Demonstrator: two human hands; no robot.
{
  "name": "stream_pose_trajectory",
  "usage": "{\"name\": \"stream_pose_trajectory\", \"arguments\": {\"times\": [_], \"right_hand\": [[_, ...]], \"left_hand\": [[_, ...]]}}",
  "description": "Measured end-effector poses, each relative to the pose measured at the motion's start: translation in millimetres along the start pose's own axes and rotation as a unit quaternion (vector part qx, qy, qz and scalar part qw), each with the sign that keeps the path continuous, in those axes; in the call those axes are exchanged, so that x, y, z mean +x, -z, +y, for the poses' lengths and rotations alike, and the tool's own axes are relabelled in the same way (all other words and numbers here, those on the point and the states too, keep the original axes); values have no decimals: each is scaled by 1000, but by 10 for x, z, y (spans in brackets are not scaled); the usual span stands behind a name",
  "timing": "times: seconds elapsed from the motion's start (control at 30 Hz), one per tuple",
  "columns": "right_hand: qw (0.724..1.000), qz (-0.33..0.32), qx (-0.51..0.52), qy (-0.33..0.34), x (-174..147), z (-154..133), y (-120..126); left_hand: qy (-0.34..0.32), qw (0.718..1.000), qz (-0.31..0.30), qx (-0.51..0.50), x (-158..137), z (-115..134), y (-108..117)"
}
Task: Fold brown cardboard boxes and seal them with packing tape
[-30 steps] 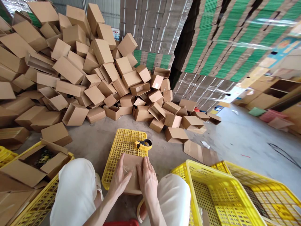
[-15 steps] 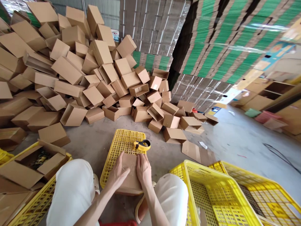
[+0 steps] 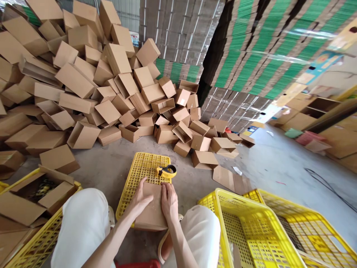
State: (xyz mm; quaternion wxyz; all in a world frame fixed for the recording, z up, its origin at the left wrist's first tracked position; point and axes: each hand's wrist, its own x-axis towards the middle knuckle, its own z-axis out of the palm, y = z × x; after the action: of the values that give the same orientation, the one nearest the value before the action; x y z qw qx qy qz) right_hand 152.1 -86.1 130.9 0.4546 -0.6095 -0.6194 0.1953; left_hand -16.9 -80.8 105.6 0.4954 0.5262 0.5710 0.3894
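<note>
**Head view: one carton (image 3: 152, 214) between left fingers (image 3: 140, 190) and right fingers (image 3: 167, 191)**

My left fingers along its left edge, thumb over top; right bunched on its right edge. Both holding. Carton over near end of yellow grid base (image 3: 136, 171). One tape dispenser (image 3: 166, 171) just beyond. Two yellow crates (image 3: 256, 227) right; one crate (image 3: 54, 226) left, open box (image 3: 23, 208) in it. Box heap (image 3: 107, 112) ahead, uncountable.

A packing warehouse: heaped cardboard boxes (image 3: 108, 112), with stacked flat cartons (image 3: 234, 59) behind the heap, and yellow crates (image 3: 245, 201) and a tape dispenser (image 3: 165, 174) in front.
</note>
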Motion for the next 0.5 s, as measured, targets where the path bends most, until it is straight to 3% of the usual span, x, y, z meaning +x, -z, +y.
{"name": "stream_pose_trajectory", "arguments": {"times": [0.17, 0.33, 0.5], "right_hand": [[1000, 6, -10, -6, -20, 42, -21], [1000, 7, -4, -10, -29, 58, -33], [1000, -1, -6, -9, -27, 52, -19]], "left_hand": [[57, 994, -12, -96, -217, -234, 43], [39, 992, 7, -119, -386, -415, 52], [42, 993, 15, -111, -385, -440, 55]]}}
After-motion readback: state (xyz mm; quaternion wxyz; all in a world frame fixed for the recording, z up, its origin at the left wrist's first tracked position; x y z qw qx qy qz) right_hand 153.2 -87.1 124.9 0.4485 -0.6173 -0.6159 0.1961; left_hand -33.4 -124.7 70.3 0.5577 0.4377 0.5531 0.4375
